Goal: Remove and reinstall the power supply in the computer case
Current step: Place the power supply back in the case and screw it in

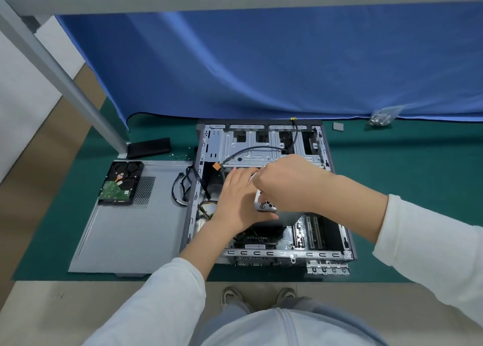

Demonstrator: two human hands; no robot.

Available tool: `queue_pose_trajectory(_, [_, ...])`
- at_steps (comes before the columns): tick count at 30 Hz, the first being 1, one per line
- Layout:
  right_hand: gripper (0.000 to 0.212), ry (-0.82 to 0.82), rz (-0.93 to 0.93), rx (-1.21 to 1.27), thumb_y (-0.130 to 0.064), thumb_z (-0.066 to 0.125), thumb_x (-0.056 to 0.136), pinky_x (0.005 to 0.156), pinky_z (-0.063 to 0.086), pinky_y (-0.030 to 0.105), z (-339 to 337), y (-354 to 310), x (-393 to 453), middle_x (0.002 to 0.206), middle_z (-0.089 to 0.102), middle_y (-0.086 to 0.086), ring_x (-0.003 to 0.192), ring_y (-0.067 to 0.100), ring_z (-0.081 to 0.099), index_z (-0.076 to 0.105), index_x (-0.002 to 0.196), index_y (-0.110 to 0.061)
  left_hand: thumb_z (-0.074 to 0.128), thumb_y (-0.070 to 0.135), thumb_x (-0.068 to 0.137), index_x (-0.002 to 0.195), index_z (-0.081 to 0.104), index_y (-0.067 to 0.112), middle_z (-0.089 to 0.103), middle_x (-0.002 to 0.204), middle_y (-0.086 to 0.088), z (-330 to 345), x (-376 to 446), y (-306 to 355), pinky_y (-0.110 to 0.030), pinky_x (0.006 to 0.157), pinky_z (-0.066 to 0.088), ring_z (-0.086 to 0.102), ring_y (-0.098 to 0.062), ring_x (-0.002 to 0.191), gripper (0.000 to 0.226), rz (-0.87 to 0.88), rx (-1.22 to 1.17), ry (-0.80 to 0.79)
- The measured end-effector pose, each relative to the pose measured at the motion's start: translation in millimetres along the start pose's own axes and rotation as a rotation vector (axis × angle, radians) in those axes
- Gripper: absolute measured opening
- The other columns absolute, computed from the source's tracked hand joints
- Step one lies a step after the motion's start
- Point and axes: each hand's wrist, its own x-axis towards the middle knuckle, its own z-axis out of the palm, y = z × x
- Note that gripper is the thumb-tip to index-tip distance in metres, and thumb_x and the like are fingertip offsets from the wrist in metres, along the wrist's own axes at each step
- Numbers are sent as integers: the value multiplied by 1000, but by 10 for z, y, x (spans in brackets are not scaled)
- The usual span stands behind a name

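Observation:
An open grey computer case lies on its side on the green mat. Over its middle I hold a silver power supply, mostly hidden by my hands. My left hand holds its left side, fingers lying along it and thumb hooked under its near edge. My right hand grips the unit from above with curled fingers. A black cable with an orange connector hangs over the drive cage behind. Yellow wires show to the left of my left wrist. The motherboard lies below.
The removed side panel lies left of the case with a hard drive on it. Loose black cables, small screws, a black block, a bag of screws and a grey pad lie around. Blue curtain behind.

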Motion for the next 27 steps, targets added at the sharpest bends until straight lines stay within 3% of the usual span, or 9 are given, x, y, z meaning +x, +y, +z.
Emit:
queue_pose_trajectory(2, [13, 6, 23, -27, -24, 52, 91, 51, 29, 28, 21, -1, 8, 70, 49, -1, 58, 22, 40, 47, 80, -19, 74, 68, 59, 142, 35, 19, 45, 130, 1, -1, 4, 4, -35, 114, 13, 32, -19, 124, 104, -2, 26, 0])
queue_pose_trajectory(6, [22, -51, 56, -45, -31, 47, 96, 45, 19, 26, 35, 32, 27, 60, 32, -4, 51, 17, 31, 59, 95, -14, 72, 69, 60, 145, 33, 17, 43, 135, 1, 15, -3, -18, -37, 116, 12, 29, -18, 128, 107, -1, 45, 2])
queue_pose_trajectory(9, [26, -122, 55, -59, -32, 44, 98, 44, 20, 26, 45, 55, 25, 61, 34, -5, 54, 17, 36, 60, 105, -13, 71, 70, 61, 146, 32, 17, 40, 141, 2, 22, -7, -39, -38, 117, 8, 27, -18, 132, 107, 9, 43, -5])
queue_pose_trajectory(13, [18, -106, 40, -58, -27, 47, 96, 45, 19, 26, 25, 59, -26, 61, 35, -5, 51, 17, 32, 61, 96, -16, 72, 65, 66, 147, 34, 19, 34, 147, 3, -16, 2, -118, -42, 118, 6, 24, -18, 138, 101, 53, -80, -86])
queue_pose_trajectory(16, [7, -74, -51, -67, -14, 51, 91, 45, 17, 26, -11, 58, -53, 75, 54, -4, 55, 19, 36, 54, 89, -21, 74, 57, 71, 145, 35, 30, 29, 153, 4, -58, -29, -193, -43, 120, 5, 15, -19, 145, 88, 84, -219, -113])
queue_pose_trajectory(19, [22, -78, -121, -114, -5, 50, 85, 44, 15, 26, -46, 38, -54, 91, 62, -4, 54, 17, 38, 60, 98, -21, 77, 46, 74, 138, 41, 40, 28, 153, 16, -60, -100, -219, -31, 119, 1, 8, -6, 145, 74, 114, -302, -51])
queue_pose_trajectory(21, [25, -72, -156, -131, -3, 50, 84, 43, 14, 26, -68, 21, -46, 88, 60, -3, 48, 13, 28, 59, 98, -21, 78, 41, 74, 132, 42, 45, 21, 146, 37, -61, -139, -209, -20, 117, -2, 5, 8, 141, 68, 119, -338, -4])
queue_pose_trajectory(23, [22, -72, -157, -141, -3, 51, 83, 43, 14, 26, -90, 13, -42, 78, 55, -4, 47, 12, 24, 57, 93, -21, 77, 40, 76, 132, 42, 43, 15, 140, 47, -58, -160, -194, -15, 115, -3, 5, 12, 139, 67, 128, -335, 26])
queue_pose_trajectory(27, [8, -72, -117, -122, -15, 55, 84, 43, 17, 25, -93, -2, 5, 60, 32, -5, 46, 12, 24, 54, 80, -22, 77, 35, 77, 108, 64, 28, 36, 148, 21, -37, -164, -185, -44, 116, 22, 30, -15, 140, 35, 140, -314, 33])
